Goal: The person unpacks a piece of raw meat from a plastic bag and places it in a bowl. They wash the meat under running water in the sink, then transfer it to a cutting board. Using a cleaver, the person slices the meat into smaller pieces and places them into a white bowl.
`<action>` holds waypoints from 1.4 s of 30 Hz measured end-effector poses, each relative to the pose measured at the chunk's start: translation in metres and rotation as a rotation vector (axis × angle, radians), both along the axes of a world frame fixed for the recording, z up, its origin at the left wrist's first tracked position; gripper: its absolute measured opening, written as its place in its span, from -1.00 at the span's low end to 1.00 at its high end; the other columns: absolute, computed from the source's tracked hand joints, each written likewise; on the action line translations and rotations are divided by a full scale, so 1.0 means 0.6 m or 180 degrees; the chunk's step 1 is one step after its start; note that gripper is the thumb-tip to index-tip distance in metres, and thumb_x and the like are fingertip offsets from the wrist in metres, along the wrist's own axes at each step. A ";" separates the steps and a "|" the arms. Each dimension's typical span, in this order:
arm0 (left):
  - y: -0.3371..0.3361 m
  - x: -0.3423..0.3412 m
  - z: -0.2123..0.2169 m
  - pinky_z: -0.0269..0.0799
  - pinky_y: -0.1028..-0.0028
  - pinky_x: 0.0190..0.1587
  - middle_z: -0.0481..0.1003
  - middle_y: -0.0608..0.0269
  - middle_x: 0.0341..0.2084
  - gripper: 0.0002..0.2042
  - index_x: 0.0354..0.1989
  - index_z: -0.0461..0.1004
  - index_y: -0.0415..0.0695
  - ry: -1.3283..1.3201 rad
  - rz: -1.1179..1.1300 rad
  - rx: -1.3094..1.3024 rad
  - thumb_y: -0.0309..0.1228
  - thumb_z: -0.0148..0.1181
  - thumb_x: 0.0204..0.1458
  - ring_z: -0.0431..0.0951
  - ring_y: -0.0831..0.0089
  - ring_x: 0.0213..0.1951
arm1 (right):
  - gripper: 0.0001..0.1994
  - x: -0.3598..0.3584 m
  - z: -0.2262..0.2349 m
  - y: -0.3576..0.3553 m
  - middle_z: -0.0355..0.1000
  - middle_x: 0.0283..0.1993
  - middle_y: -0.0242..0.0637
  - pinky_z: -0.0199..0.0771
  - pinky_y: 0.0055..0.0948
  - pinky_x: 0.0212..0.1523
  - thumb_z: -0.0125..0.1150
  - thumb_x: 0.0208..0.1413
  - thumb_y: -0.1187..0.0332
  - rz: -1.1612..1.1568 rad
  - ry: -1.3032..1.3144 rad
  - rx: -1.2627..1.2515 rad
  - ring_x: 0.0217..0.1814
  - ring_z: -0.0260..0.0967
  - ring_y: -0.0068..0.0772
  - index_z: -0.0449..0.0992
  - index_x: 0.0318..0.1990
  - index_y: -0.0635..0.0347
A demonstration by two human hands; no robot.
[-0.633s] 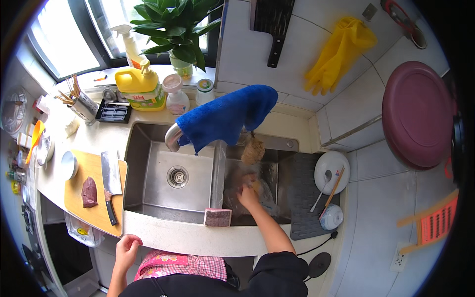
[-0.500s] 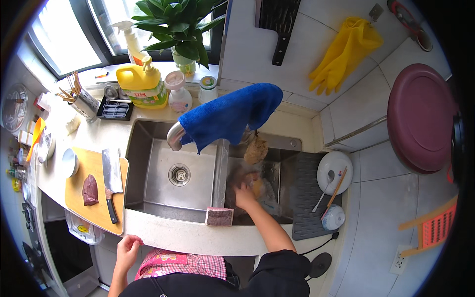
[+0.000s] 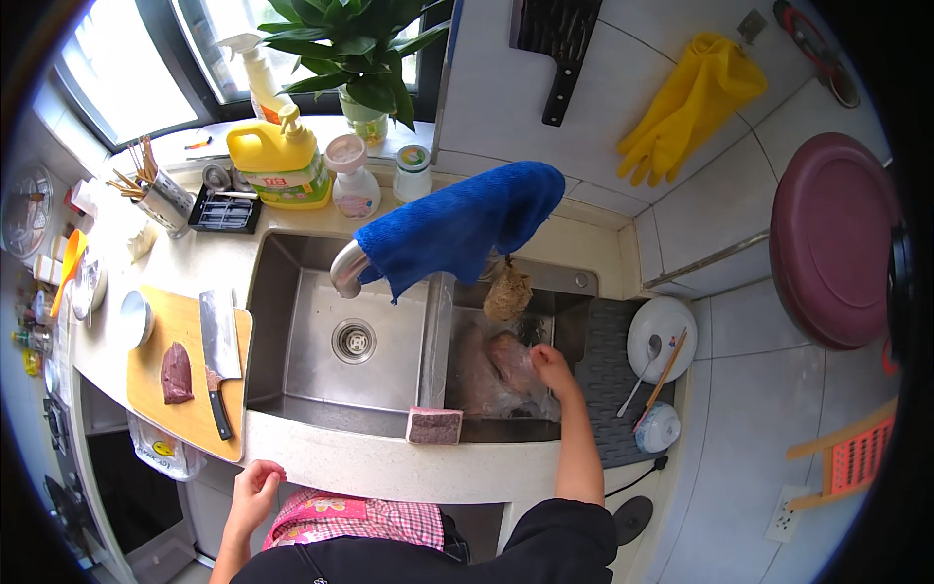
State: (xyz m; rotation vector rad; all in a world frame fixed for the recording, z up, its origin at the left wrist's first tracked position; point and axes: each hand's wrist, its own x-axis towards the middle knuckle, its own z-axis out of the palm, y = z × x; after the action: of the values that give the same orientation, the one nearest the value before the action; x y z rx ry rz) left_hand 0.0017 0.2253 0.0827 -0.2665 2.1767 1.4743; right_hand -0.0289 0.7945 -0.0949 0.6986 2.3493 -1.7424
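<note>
My right hand (image 3: 552, 370) is closed on the edge of a clear plastic bag (image 3: 477, 380) in the right sink basin. Inside or under the film shows a brownish-pink lump (image 3: 511, 358); its kind is unclear. My left hand (image 3: 257, 485) hangs in front of the counter, fingers curled together, with nothing visible in it. Left of the sink, a wooden cutting board (image 3: 170, 326) bears a dark red piece of meat (image 3: 176, 375) and a cleaver (image 3: 220, 336). A blue cloth (image 3: 457, 226) drapes over the faucet (image 3: 347, 270), and a tan scrubber (image 3: 508, 294) hangs beside it.
A sponge (image 3: 434, 426) sits on the sink's front edge. The left basin (image 3: 311, 331) adjoins the right one. On the grey mat (image 3: 608, 365) stand a white plate (image 3: 647, 326) and a small bowl (image 3: 658, 428). Bottles, including a yellow jug (image 3: 282, 170), line the windowsill side.
My right hand has moved right and slightly up from the middle of the right basin, drawing the bag's edge with it. The left hand has stayed nearly still.
</note>
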 end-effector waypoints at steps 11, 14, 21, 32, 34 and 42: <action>0.004 -0.002 -0.001 0.43 0.55 -0.20 0.51 0.24 -0.44 -0.91 -0.31 0.42 -0.33 -0.0084 -0.0169 -0.0052 -0.62 -0.01 0.07 0.51 0.54 -0.32 | -0.90 -0.077 0.140 0.018 0.42 -0.44 -0.18 0.37 -0.29 -0.32 0.08 0.05 0.39 0.1679 -0.0011 0.1608 -0.39 0.39 -0.14 0.44 -0.40 0.22; 0.007 0.001 -0.004 0.43 0.55 -0.18 0.51 0.24 -0.44 -0.91 -0.30 0.42 -0.32 -0.0126 -0.0225 -0.0012 -0.61 -0.01 0.07 0.52 0.54 -0.31 | -0.89 -0.074 0.081 -0.017 0.46 -0.32 -0.06 0.39 -0.15 -0.21 0.08 -0.02 0.41 0.2566 0.0515 0.2190 -0.25 0.40 0.04 0.49 -0.36 0.19; 0.001 0.018 -0.005 0.44 0.54 -0.18 0.51 0.21 -0.41 -0.91 -0.28 0.42 -0.33 -0.0141 -0.0134 -0.0034 -0.61 0.00 0.08 0.52 0.53 -0.30 | -0.79 -0.008 -0.044 -0.138 0.48 -0.25 0.03 0.41 -0.09 -0.14 0.12 -0.09 0.39 0.3061 -0.0787 0.1923 -0.17 0.43 0.09 0.53 -0.26 0.20; -0.030 0.030 -0.011 0.46 0.52 -0.18 0.55 0.18 -0.38 -0.89 -0.27 0.47 -0.29 0.0180 -0.0151 -0.0149 -0.54 0.07 0.06 0.55 0.51 -0.29 | -0.87 0.024 0.037 -0.159 0.47 -0.44 -0.09 0.46 -0.22 -0.26 0.10 0.04 0.38 0.0079 0.0592 0.1738 -0.33 0.45 -0.02 0.49 -0.29 0.22; -0.022 0.012 0.010 0.45 0.52 -0.16 0.52 0.22 -0.37 -0.88 -0.25 0.46 -0.29 0.0112 -0.0474 -0.0353 -0.54 0.05 0.09 0.52 0.53 -0.26 | -0.75 0.038 0.037 -0.105 0.39 -0.56 -0.36 0.36 -0.50 -0.48 0.02 0.21 0.23 -0.0355 0.0744 0.1254 -0.53 0.33 -0.51 0.45 -0.41 0.20; -0.117 -0.002 0.019 0.45 0.53 -0.18 0.53 0.23 -0.40 -0.85 -0.24 0.47 -0.29 0.0261 -0.0255 -0.0491 -0.49 0.05 0.07 0.52 0.55 -0.29 | -0.86 -0.038 0.383 -0.433 0.44 -0.29 -0.24 0.48 -0.46 -0.12 0.07 0.16 0.45 -0.0889 0.0216 -0.3318 -0.24 0.43 -0.36 0.40 -0.16 0.30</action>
State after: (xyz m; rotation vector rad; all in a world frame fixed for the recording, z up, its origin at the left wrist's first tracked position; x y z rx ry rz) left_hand 0.0004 0.1552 0.0939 -0.1715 2.3425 1.2970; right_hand -0.0516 0.5348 0.1349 0.7532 1.0614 -2.7036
